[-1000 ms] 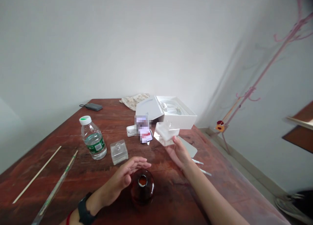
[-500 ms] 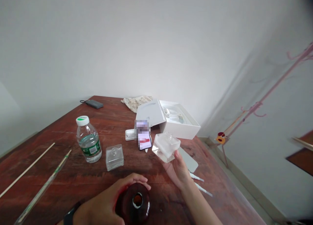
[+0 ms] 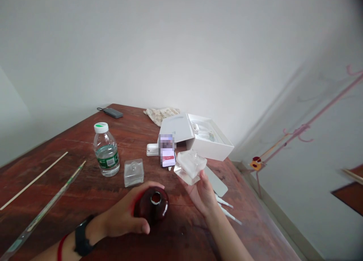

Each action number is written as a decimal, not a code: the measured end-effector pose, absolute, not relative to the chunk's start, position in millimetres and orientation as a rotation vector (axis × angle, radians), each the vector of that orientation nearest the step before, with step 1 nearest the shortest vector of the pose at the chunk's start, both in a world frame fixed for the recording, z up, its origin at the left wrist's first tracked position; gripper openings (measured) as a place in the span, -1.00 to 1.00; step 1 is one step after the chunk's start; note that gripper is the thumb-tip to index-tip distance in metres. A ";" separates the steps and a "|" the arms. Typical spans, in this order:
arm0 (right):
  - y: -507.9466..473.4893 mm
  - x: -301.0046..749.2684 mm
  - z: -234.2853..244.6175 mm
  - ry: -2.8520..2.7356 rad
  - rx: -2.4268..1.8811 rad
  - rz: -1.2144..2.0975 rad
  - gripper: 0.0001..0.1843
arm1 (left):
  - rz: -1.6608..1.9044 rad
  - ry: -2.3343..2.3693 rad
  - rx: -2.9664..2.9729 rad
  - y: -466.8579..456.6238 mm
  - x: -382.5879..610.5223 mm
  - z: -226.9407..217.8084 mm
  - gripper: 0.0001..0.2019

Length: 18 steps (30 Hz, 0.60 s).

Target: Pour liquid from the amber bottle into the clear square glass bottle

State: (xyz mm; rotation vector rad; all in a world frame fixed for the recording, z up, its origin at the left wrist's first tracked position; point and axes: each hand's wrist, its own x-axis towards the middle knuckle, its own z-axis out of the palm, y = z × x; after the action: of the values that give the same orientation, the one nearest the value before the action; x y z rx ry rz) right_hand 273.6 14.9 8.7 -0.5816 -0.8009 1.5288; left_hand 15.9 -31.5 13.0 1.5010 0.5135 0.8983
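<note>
My left hand (image 3: 127, 212) is wrapped round a dark red, round-bodied vase (image 3: 151, 208) with a small open neck, near the table's front. The vase looks upright. A clear, square-sided block with a frosted white middle (image 3: 190, 164) rests in my right hand (image 3: 202, 189), held up with the thumb along its side; it looks like a glass bottle, tilted. Beyond my left hand sits a clear square glass container (image 3: 134, 173) with a small knob on top. Behind it to the left stands a capped water bottle (image 3: 107, 151).
A phone (image 3: 168, 155) leans by a white case (image 3: 152, 149). Behind are an open white box (image 3: 212, 140), a cloth (image 3: 160, 114) and a grey device (image 3: 113, 112). Thin sticks (image 3: 36, 179) lie left; white-tipped pens (image 3: 229, 212) and a pale flat slab (image 3: 217, 181) lie right.
My left hand and the vase have moved away from the front edge, up in view. The view has shifted slightly; my right hand still holds the clear block.
</note>
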 end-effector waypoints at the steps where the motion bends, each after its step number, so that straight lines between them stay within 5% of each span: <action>1: 14.7 273.1 9.2 -0.794 -0.580 1.533 -0.16 | 0.932 0.527 1.501 -29.7 15.1 12.2 -0.16; 18: 14.1 273.8 22.7 -0.719 -0.561 1.475 -0.29 | 1.112 0.615 1.456 -21.4 13.5 6.5 -0.15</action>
State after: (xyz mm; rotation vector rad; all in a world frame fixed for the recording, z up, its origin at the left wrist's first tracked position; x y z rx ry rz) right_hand 273.8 14.1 22.7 -0.5606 -0.7187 1.4754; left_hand 13.5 -21.4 6.5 1.4563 0.6151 1.1120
